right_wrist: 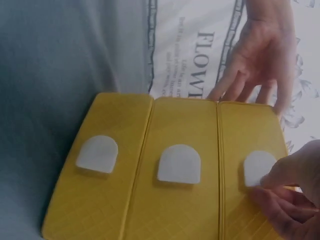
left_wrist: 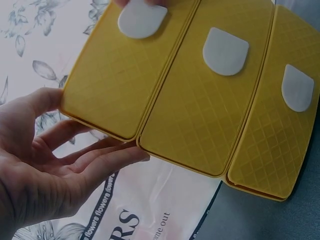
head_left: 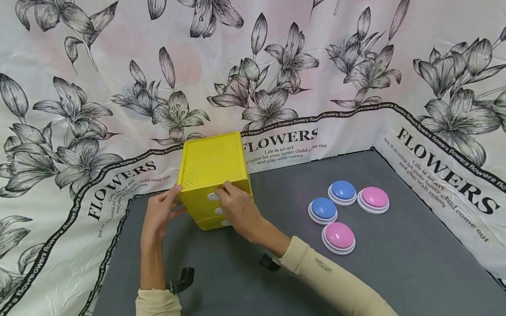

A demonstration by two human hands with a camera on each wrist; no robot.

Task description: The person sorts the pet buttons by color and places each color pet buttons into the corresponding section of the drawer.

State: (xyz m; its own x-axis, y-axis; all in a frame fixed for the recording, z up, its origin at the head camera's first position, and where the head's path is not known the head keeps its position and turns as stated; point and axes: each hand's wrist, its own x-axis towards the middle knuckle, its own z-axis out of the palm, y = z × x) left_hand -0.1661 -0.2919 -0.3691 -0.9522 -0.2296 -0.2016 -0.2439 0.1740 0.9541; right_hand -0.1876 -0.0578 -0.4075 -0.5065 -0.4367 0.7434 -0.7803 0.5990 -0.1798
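Note:
A yellow three-drawer box (head_left: 213,160) stands on the grey table, its drawer fronts facing me. Each front has a white rounded handle, such as the middle handle (left_wrist: 226,51). My right hand (head_left: 241,210) pinches the top drawer's handle (right_wrist: 257,164) between thumb and fingers; the top drawer looks closed. At the box's left side, my left hand (head_left: 158,217) touches the wall with fairly straight fingers, its thumb by the top front corner. The bottom drawer front (left_wrist: 275,135) seems to stand slightly out. What the drawers contain is hidden.
To the right on the grey table (head_left: 292,193) sit two blue push buttons (head_left: 323,208) and two pink push buttons (head_left: 339,235) on white bases. A white flower-printed cloth (head_left: 276,149) rises behind the box and along both sides.

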